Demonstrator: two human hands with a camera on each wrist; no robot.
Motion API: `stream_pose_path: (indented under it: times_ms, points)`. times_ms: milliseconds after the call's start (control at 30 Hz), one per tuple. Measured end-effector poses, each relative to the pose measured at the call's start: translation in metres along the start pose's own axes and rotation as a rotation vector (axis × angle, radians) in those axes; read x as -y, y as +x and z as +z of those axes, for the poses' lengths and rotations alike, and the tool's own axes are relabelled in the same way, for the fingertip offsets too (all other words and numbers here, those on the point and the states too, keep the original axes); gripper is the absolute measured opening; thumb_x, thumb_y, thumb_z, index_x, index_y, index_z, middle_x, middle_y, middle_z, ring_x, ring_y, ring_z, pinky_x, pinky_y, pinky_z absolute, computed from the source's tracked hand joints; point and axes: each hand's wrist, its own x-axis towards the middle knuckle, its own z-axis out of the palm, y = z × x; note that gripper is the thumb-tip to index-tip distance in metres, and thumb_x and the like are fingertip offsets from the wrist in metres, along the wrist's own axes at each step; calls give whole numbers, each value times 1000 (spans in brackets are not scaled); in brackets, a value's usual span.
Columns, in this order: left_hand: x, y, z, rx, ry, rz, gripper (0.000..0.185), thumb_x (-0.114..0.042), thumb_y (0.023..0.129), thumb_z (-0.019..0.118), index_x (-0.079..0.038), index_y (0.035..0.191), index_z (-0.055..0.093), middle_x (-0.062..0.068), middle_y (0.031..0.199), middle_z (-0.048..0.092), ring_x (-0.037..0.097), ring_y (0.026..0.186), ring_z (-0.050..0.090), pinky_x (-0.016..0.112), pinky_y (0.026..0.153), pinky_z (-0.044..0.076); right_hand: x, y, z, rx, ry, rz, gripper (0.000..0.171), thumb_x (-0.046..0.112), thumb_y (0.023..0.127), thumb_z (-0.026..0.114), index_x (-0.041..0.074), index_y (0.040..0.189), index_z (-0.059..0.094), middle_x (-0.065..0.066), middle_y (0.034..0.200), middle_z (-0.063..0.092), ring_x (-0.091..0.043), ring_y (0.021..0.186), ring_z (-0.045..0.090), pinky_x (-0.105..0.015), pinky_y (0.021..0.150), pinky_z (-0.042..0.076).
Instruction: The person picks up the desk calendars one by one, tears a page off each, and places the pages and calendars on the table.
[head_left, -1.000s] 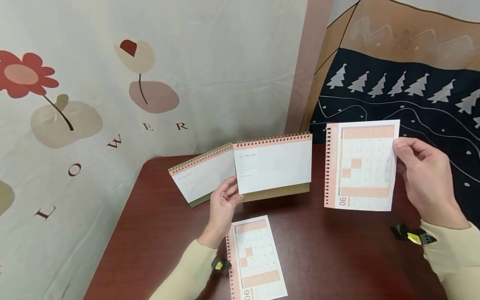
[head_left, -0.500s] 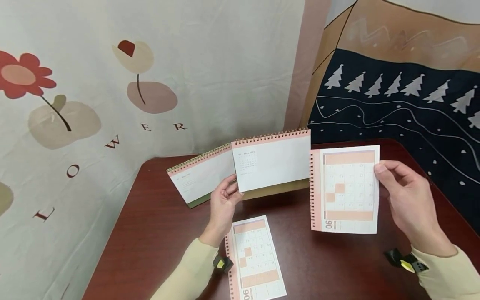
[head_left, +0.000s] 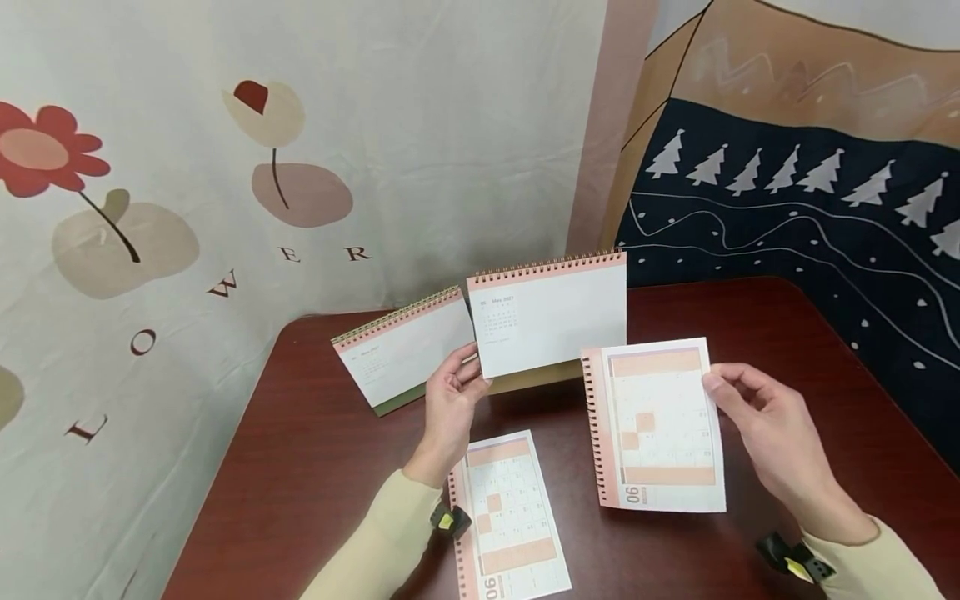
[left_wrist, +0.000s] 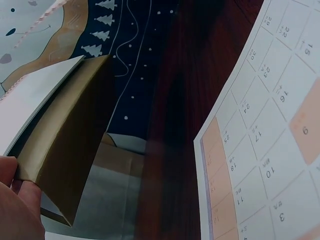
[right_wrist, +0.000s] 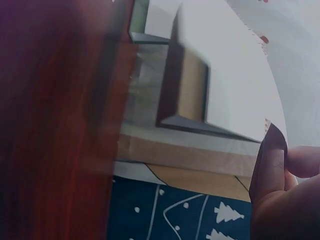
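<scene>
Calendar page (head_left: 660, 425) was pinched at its right edge by right hand (head_left: 772, 442), just above desk (head_left: 787, 333); left hand (head_left: 450, 404) gripped pink desk calendar (head_left: 551, 321). Step looked like setting down; next needs lowering flat, then release.

Perhaps a home: patterned wall cloths (head_left: 300, 167), wooden table (head_left: 315, 467).
</scene>
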Motion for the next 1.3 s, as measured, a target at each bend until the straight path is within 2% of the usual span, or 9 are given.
stream_pose_path:
  times_ms: [167,300,500,733,1000,1300]
  points:
    - [1,1,0,1,-12,9,49,21,90,54,9,138,57,25,126,69,14,105,71,25,84,55,-6,-5,9,87,-16,15,38,30,107,60,-1,129,65,-14,109,70,-10,81,66,-24,70,59]
    - [4,1,-1,6,-8,29,50,22,89,54,8,137,57,23,125,70,14,104,71,25,83,55,-12,-8,17,151,17,41,39,27,106,60,-4,129,63,-19,112,70,-10,83,68,-24,72,59]
    - [5,2,-1,7,-5,-11,50,22,90,54,9,138,56,24,129,67,14,107,70,25,85,55,-19,-9,28,212,42,54,37,24,105,63,-5,127,64,-17,112,70,-9,88,69,-25,75,59]
    - [4,5,1,9,-9,-47,50,22,91,53,10,139,55,26,130,65,13,108,70,25,88,54,-33,-7,41,294,28,34,23,12,101,67,-6,116,69,-16,104,74,-14,85,72,-32,73,61]
    - [5,7,1,15,-4,-69,49,22,91,52,10,139,54,28,130,65,12,105,70,24,88,54,-43,0,50,366,-71,16,15,11,98,71,-2,105,74,-6,86,73,-14,76,70,-28,66,60]
    - [8,9,1,34,0,-75,49,22,92,52,9,140,54,27,132,65,12,107,69,24,88,54,-47,7,53,382,-201,-11,10,11,97,71,3,100,76,0,78,68,-14,72,68,-27,63,58]
